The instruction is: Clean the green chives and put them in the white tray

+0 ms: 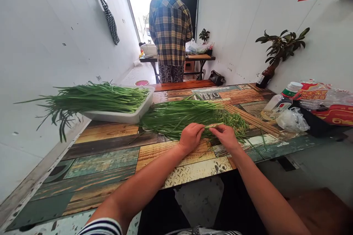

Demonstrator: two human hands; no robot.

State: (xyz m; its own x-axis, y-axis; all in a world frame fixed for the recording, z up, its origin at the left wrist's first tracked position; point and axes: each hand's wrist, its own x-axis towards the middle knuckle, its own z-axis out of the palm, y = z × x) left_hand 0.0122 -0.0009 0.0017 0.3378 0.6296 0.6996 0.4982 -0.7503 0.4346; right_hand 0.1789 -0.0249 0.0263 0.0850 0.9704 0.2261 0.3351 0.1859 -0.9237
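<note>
My left hand (pixel 191 136) and my right hand (pixel 226 136) meet over the patterned table (pixel 107 158), both pinched on one green chive stalk (pixel 213 125) stretched between them. Just behind my hands lies a loose pile of chives (pixel 182 115) spread across the table. A white tray (pixel 124 116) at the left holds a bundle of chives (pixel 93 99) whose tips hang past its left end.
A plastic bottle (pixel 281 101), crumpled bag (pixel 292 120) and red packaged goods (pixel 325 99) lie at the right. A potted plant in a brown bottle (pixel 268 71) stands by the wall. A person in a plaid shirt (pixel 170 25) stands at a far table, back turned.
</note>
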